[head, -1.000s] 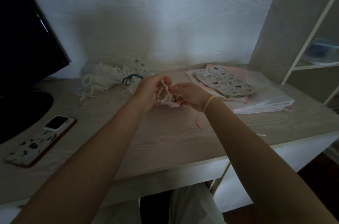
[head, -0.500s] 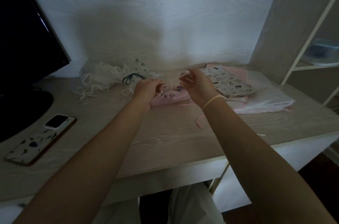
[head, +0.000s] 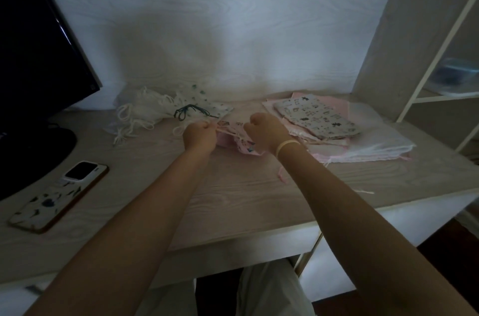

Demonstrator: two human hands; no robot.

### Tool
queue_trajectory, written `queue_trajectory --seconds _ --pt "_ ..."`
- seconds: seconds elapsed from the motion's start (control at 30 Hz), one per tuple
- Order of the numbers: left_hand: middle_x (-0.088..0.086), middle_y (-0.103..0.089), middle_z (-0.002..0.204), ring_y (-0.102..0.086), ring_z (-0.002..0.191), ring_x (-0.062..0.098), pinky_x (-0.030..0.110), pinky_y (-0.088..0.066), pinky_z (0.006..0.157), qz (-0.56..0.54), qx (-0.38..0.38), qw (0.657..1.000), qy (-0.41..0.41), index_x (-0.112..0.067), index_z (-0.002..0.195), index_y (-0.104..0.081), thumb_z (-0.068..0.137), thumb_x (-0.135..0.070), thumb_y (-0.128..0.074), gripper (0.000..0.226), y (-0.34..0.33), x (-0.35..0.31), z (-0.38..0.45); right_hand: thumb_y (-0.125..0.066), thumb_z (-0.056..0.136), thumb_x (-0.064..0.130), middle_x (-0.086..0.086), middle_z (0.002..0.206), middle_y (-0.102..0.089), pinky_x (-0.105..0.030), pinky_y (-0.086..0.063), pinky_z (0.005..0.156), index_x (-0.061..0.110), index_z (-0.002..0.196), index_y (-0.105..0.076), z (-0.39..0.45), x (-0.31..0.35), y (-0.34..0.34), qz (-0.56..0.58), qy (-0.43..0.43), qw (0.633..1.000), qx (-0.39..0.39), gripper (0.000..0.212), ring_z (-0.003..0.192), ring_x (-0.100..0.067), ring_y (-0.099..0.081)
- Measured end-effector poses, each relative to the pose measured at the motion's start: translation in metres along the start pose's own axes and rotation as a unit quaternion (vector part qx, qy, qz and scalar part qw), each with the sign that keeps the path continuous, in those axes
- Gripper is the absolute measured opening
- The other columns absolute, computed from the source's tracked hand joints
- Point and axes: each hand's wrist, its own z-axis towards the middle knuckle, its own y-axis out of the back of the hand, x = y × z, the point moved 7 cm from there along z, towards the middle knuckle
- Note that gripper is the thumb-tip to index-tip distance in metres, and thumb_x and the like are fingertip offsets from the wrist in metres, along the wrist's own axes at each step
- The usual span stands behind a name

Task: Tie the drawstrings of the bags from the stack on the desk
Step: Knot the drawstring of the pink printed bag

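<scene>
The left hand (head: pixel 199 134) was clenched around a pale drawstring (head: pixel 225 130) of the pink bag (head: pixel 234 138), which lay on the desk (head: pixel 233 186) between both hands. The right hand (head: pixel 264 131) was curled into a fist; what it grasped I cannot tell. The stack (head: pixel 316 118) lay just right of it. A heap of tied bags (head: pixel 166 108) lay behind the left hand, a phone (head: pixel 59 196) near the left edge.

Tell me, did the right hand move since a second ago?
Yes. The right hand slid right, away from the left hand and toward the stack of bags, pulling the drawstring.
</scene>
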Motion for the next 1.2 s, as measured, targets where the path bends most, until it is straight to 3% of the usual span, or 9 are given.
queue_trajectory --seconds 0.13,0.27,0.37,0.47,0.57,0.67,0.87,1.0,1.2 --pt "0.010 -0.061 0.070 -0.055 0.057 0.017 0.017 -0.044 0.049 -0.122 0.088 0.988 0.026 -0.006 0.077 -0.067 0.099 -0.021 -0.052 0.030 -0.007 0.002 0.003 -0.060 0.087 0.032 -0.004 0.090 -0.055 -0.032 -0.044 0.067 0.014 0.091 -0.046 -0.013 0.005 -0.015 -0.068 0.072 0.994 0.038 0.022 0.078 -0.023 -0.053" --pt "0.009 -0.068 0.081 -0.065 0.076 0.021 0.027 -0.052 0.070 -0.262 0.165 0.950 0.034 -0.009 0.079 -0.066 0.092 -0.017 -0.057 0.018 -0.008 -0.011 -0.003 -0.063 0.087 0.025 -0.015 0.108 -0.056 -0.038 -0.048 0.077 0.009 0.107 -0.044 -0.008 -0.001 -0.015 -0.093 0.082 0.992 0.021 0.032 0.091 -0.032 -0.057" --pt "0.004 -0.061 0.060 -0.061 0.053 0.019 0.025 -0.049 0.056 -0.380 0.187 0.903 0.064 -0.010 0.067 -0.058 0.092 -0.026 -0.050 0.030 -0.005 -0.021 -0.010 -0.065 0.088 0.025 -0.018 0.099 -0.064 -0.037 -0.049 0.075 0.008 0.108 -0.045 -0.004 -0.012 -0.019 -0.104 0.047 0.993 0.023 0.033 0.091 -0.033 -0.061" --pt "0.007 -0.050 0.046 -0.044 0.037 0.020 0.027 -0.043 0.051 -0.294 0.179 0.937 0.059 -0.006 0.069 -0.060 0.091 -0.040 -0.045 0.044 -0.003 -0.017 -0.005 -0.065 0.087 0.033 -0.018 0.103 -0.066 -0.034 -0.047 0.075 0.004 0.111 -0.049 0.002 -0.021 -0.022 -0.118 0.014 0.993 0.013 0.041 0.095 -0.033 -0.062" --pt "0.008 -0.065 0.067 -0.059 0.058 0.023 0.029 -0.050 0.059 -0.104 0.133 0.985 0.034 -0.008 0.075 -0.069 0.084 -0.030 -0.053 0.028 -0.004 -0.006 0.001 -0.070 0.083 0.038 -0.017 0.105 -0.066 -0.029 -0.043 0.073 0.004 0.110 -0.053 0.007 -0.024 -0.028 -0.129 0.009 0.992 0.009 0.047 0.097 -0.032 -0.062" --pt "0.008 -0.072 0.084 -0.067 0.081 0.024 0.035 -0.056 0.078 0.009 0.161 0.987 -0.005 -0.014 0.076 -0.072 0.075 -0.027 -0.059 0.018 -0.022 -0.001 0.001 -0.066 0.086 0.024 -0.016 0.101 -0.066 -0.033 -0.047 0.078 0.007 0.107 -0.053 0.010 -0.021 -0.029 -0.092 0.021 0.995 -0.017 0.031 0.094 -0.031 -0.062" --pt "0.005 -0.062 0.064 -0.056 0.050 0.016 0.024 -0.048 0.047 -0.204 0.227 0.950 0.068 -0.014 0.083 -0.071 0.089 -0.035 -0.062 0.024 -0.060 -0.005 -0.009 -0.055 0.083 0.007 -0.011 0.088 -0.064 -0.034 -0.049 0.068 0.012 0.097 -0.051 0.023 -0.012 -0.022 -0.110 0.051 0.988 -0.091 0.015 0.083 -0.029 -0.062" --pt "-0.006 -0.032 0.048 -0.025 0.037 0.009 0.017 -0.016 0.039 -0.143 0.241 0.956 0.084 -0.021 0.065 -0.052 0.090 -0.040 -0.059 0.032 -0.070 0.000 0.003 -0.049 0.086 0.004 -0.013 0.100 -0.064 -0.031 -0.038 0.066 0.011 0.102 -0.051 0.038 -0.018 -0.024 -0.168 0.043 0.980 -0.102 0.017 0.095 -0.030 -0.059" --pt "-0.005 -0.054 0.050 -0.045 0.045 0.012 0.020 -0.032 0.042 -0.196 0.151 0.969 0.005 -0.018 0.067 -0.068 0.083 -0.020 -0.063 0.016 -0.064 -0.003 0.015 -0.050 0.087 0.012 -0.008 0.094 -0.065 -0.030 -0.042 0.070 0.015 0.099 -0.059 0.043 -0.025 -0.045 -0.127 0.043 0.989 -0.060 0.016 0.089 -0.027 -0.061"
